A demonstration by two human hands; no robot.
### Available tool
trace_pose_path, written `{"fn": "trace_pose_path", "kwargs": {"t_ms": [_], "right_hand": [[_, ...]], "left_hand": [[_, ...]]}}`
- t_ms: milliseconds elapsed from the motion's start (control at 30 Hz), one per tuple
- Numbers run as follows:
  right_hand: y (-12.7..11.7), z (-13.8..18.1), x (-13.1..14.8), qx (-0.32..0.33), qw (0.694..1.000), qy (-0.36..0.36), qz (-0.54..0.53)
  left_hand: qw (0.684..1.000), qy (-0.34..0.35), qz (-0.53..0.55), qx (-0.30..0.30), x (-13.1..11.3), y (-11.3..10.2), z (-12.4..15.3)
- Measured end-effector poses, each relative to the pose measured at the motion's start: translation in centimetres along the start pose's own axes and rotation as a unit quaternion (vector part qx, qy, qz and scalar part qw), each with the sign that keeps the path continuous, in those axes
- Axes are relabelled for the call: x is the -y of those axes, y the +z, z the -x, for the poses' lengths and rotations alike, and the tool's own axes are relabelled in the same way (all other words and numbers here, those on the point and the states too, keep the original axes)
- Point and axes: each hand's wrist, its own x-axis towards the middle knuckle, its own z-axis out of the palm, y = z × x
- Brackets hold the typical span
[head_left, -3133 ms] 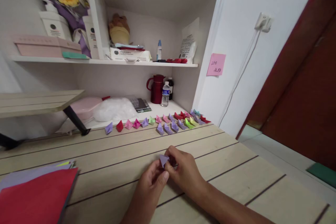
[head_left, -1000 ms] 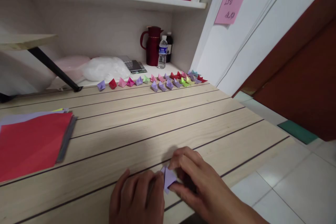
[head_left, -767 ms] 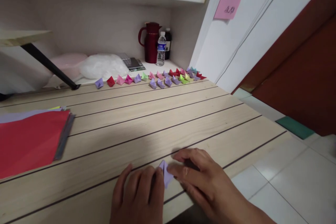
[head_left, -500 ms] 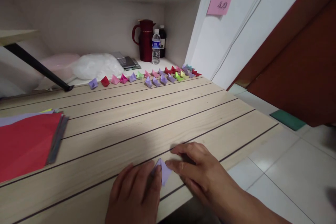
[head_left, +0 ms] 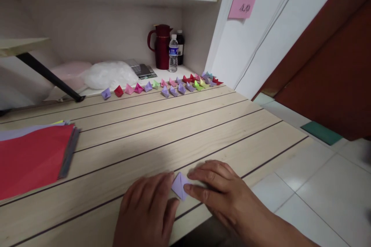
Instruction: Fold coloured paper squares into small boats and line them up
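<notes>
Here, a lilac paper (head_left: 179,186), folded to a small diamond, is lying on the table (head_left: 139,135) near its front edge, between the two hands. The right hand (head_left: 226,193) is resting one fingertip on the paper's right side; its fingers are stretching forward loosely, slightly bent. The left hand (head_left: 147,204) is lying just beside the paper's left edge, fingers pressing together, thumb standing apart; whether it is touching the paper, one cannot tell. To the left, coloured sheets (head_left: 31,158) are lying stacked, red on top. Farther back, small paper boats (head_left: 181,89) are lining the far edge. Behind them, a jug (head_left: 162,48) and two bottles (head_left: 173,56) are standing upright.
</notes>
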Motion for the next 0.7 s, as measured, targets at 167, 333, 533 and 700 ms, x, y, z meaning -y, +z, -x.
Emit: {"fn": "trace_pose_path", "kwargs": {"t_ms": [167, 333, 533, 700], "right_hand": [[-0.1, -0.2, 0.1, -0.007, 1.000, 0.009, -0.024], [-0.7, -0.5, 0.1, -0.008, 0.991, 0.089, -0.098], [-0.3, -1.7, 0.8, -0.006, 0.984, 0.172, -0.048], [0.4, -2.2, 2.1, 0.020, 0.981, 0.181, -0.061]], "left_hand": [[0.999, 0.047, -0.022, 0.007, 0.0, 0.0, 0.6], [0.994, 0.092, -0.066, 0.003, -0.3, 0.0, 0.9], [0.997, -0.022, -0.063, -0.026, -2.6, 0.4, 1.8], [0.992, -0.072, -0.084, -0.062, -5.3, 0.7, 3.1]]}}
